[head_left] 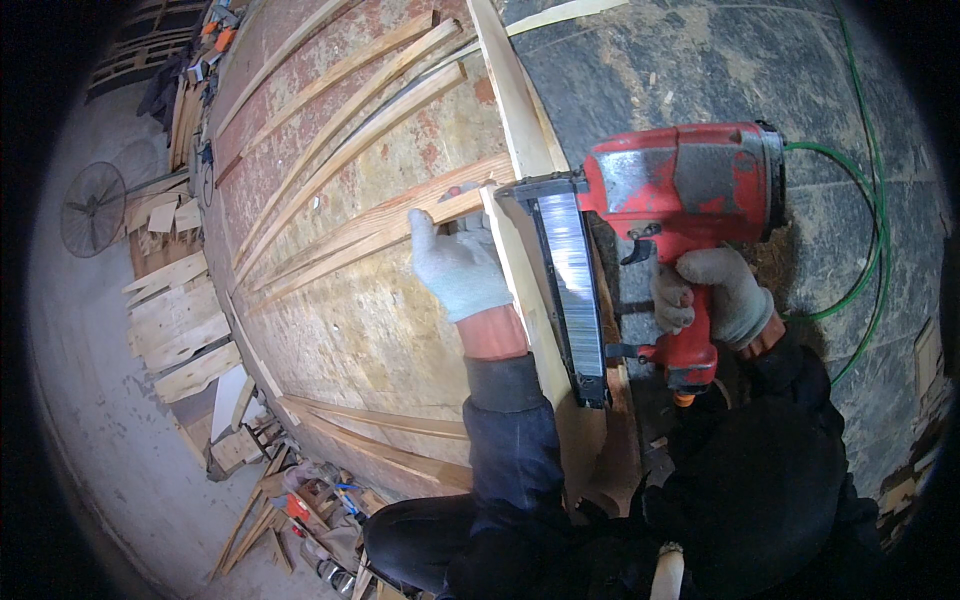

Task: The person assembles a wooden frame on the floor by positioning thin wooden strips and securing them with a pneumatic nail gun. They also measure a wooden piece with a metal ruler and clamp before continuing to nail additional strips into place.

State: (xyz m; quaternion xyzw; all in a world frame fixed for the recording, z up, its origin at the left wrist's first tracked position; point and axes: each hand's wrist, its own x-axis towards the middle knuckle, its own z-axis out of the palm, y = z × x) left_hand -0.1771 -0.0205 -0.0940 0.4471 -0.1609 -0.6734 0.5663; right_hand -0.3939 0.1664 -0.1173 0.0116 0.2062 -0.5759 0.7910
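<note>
My right hand (735, 290), in a grey knit glove, is wrapped round the handle of a red pneumatic nail gun (690, 175). A long strip of silvery fasteners (568, 262) shows in its black magazine. The gun's nose is at the outer face of a long upright edge board (512, 100), where a wooden strip (360, 240) meets it from the other side. My gloved left hand (455, 262) holds that strip close to its end, the thumb on top; its other fingers are partly hidden behind the wood.
More wooden strips (345, 110) lie across the worn tabletop (390, 340). A green air hose (870, 190) runs from the gun along the dark surface (640, 60) at right. On the floor at left are a fan (93, 208), boards (180, 320) and scrap wood (260, 525).
</note>
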